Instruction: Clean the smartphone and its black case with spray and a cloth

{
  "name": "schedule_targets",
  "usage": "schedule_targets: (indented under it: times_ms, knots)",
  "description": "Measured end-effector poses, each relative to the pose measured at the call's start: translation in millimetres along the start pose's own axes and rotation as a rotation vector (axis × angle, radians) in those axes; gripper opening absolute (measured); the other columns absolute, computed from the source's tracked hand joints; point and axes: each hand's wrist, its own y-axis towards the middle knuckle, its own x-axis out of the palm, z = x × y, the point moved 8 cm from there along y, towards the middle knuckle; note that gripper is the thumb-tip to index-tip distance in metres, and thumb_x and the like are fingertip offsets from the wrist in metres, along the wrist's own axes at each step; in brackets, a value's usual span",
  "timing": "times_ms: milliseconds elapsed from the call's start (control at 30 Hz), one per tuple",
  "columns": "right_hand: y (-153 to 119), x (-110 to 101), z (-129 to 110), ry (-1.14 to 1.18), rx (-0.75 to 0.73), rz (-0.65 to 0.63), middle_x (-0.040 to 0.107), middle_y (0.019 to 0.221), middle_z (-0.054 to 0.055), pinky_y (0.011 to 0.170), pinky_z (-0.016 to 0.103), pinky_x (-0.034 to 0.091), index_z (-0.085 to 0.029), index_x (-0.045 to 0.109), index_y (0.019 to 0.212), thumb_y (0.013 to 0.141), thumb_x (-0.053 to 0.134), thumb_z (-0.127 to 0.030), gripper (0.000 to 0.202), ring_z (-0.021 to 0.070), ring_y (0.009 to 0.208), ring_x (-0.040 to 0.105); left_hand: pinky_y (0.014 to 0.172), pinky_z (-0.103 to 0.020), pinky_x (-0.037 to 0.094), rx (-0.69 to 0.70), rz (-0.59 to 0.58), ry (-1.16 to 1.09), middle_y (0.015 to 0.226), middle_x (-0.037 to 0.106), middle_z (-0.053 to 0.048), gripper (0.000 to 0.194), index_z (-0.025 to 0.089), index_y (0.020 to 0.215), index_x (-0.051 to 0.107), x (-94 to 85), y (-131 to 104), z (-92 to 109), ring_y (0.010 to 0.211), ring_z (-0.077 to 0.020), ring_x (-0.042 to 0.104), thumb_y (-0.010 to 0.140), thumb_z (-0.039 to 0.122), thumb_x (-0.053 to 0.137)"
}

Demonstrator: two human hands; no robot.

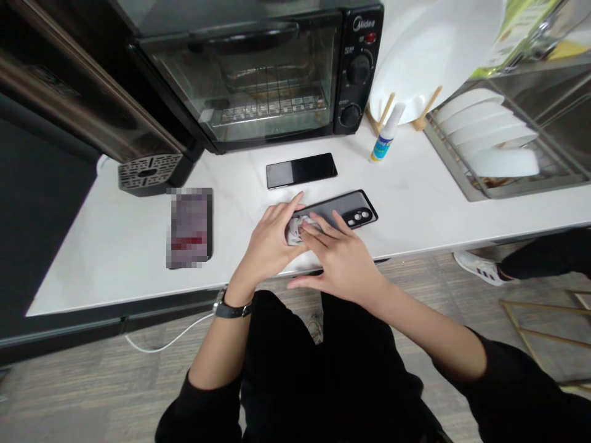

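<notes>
A grey phone case (339,207) with a black rim and a camera cutout lies near the counter's front edge. My left hand (270,237) grips its left end, thumb and fingers at opposite sides. On the case sits a crumpled whitish tissue (295,229), pressed down under the fingertips of my right hand (344,261). The right thumb sticks out to the side, off the tissue. Behind the case, a black phone (302,170) rests flat with its screen up, touched by neither hand.
A toaster oven (272,80) stands at the back. Right of it are a spray bottle (388,134), a large white plate (429,55) and a dish rack (508,191) with bowls. A blurred-out object (190,227) lies left, near a dark metallic appliance (150,172).
</notes>
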Motion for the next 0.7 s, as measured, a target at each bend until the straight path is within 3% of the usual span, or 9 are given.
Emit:
schedule_targets:
  times_ms: [133, 367, 533, 700]
  knots:
    - [-28.2, -18.2, 18.5, -0.126, 0.051, -0.013, 0.065, 0.155, 0.013, 0.131, 0.068, 0.034, -0.01, 0.062, 0.147, 0.1, 0.052, -0.073, 0.08, 0.04, 0.155, 0.05, 0.121, -0.049, 0.044, -0.024, -0.015, -0.006, 0.153, 0.062, -0.007, 0.104, 0.027, 0.169, 0.033, 0.8, 0.8, -1.6, 0.14, -0.0317, 0.054, 0.083, 0.048, 0.089]
    - [-53.3, -40.6, 62.9, -0.321, 0.223, 0.069, 0.067, 0.153, 0.014, 0.13, 0.076, 0.027, -0.011, 0.058, 0.151, 0.102, 0.052, -0.071, 0.078, 0.0434, 0.159, 0.044, 0.12, -0.049, 0.044, -0.031, -0.013, -0.006, 0.153, 0.063, -0.008, 0.107, 0.026, 0.17, 0.031, 1.9, 1.1, -0.2, 0.138, -0.0313, 0.054, 0.083, 0.044, 0.09]
    - [-38.8, -40.7, 74.8, -0.34, 0.301, 0.109, 0.067, 0.151, 0.019, 0.131, 0.075, 0.025, -0.009, 0.062, 0.146, 0.103, 0.046, -0.074, 0.079, 0.0431, 0.161, 0.041, 0.12, -0.049, 0.044, -0.014, -0.003, -0.005, 0.153, 0.062, -0.008, 0.107, 0.027, 0.17, 0.03, 1.7, 1.8, 1.3, 0.139, -0.032, 0.054, 0.083, 0.045, 0.09]
    - [-2.8, -16.4, 57.6, -0.24, 0.35, 0.122, 0.071, 0.139, 0.032, 0.13, 0.064, 0.036, 0.003, 0.068, 0.131, 0.096, 0.044, -0.084, 0.096, 0.0428, 0.151, 0.054, 0.12, -0.049, 0.044, 0.03, 0.015, -0.036, 0.153, 0.062, -0.009, 0.099, 0.028, 0.169, 0.033, 0.6, 1.2, 0.3, 0.138, -0.0323, 0.055, 0.088, 0.053, 0.084]
